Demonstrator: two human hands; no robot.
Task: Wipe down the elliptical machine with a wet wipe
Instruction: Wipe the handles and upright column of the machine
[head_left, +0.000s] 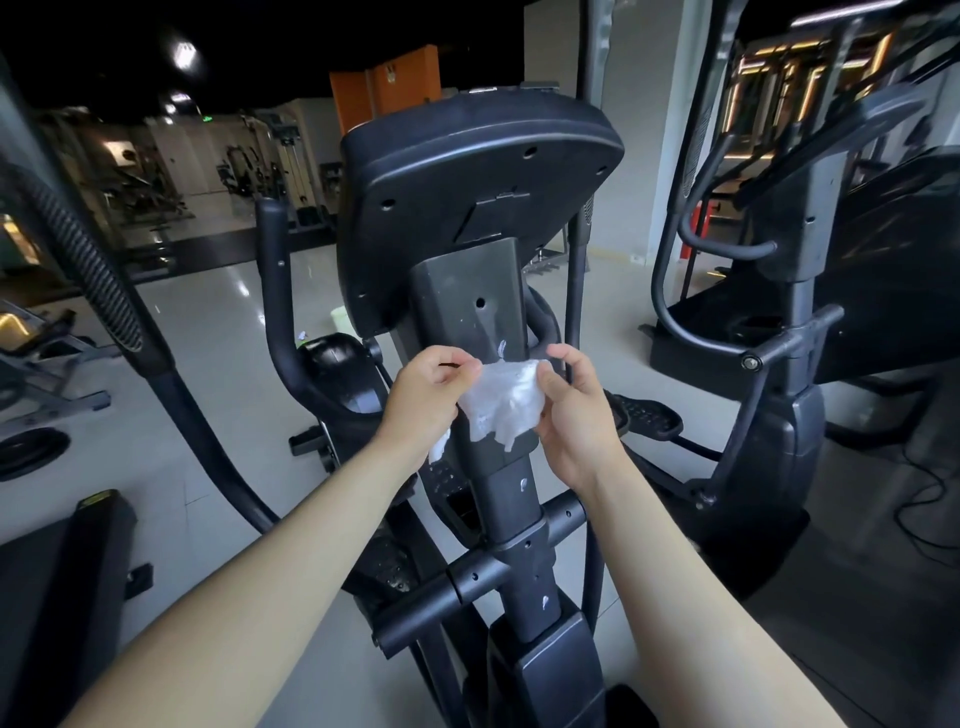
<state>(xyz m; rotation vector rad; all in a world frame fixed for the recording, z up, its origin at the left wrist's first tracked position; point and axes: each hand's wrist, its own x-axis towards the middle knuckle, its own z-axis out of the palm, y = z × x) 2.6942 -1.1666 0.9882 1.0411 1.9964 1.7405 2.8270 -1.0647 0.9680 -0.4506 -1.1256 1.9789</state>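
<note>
Around elliptical machine (478, 291), glossy tiled floor (218, 332)

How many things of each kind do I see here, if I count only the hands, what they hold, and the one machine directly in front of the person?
Hands: 2, the left hand and the right hand, both pinching the wipe
Wet wipe: 1
Elliptical machine: 1
Total: 4
</note>
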